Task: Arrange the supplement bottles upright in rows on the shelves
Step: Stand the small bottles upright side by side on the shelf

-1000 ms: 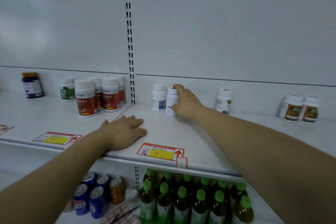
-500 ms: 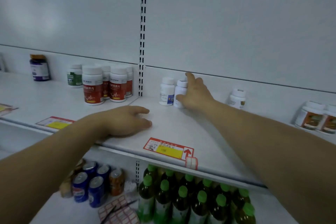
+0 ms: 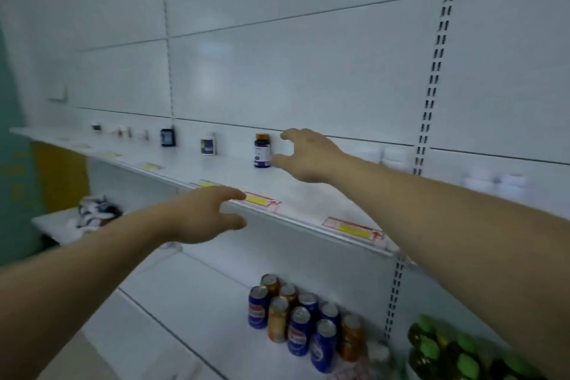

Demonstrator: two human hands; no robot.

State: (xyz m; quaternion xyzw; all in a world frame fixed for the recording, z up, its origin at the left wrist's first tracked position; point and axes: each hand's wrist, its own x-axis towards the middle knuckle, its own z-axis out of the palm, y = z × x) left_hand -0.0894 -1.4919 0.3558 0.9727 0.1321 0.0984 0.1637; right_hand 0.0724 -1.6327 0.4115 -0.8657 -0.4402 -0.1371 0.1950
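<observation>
The dark purple bottle with an orange cap (image 3: 262, 153) stands upright on the white shelf (image 3: 308, 194), just left of the right hand (image 3: 308, 157), which is spread wide and empty. The left hand (image 3: 200, 214) hovers nearer, relaxed and holding nothing.

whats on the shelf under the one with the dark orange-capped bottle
Blue and orange drink cans stand clustered there, with green-capped bottles to their right. The right forearm covers whatever lies further right.
</observation>
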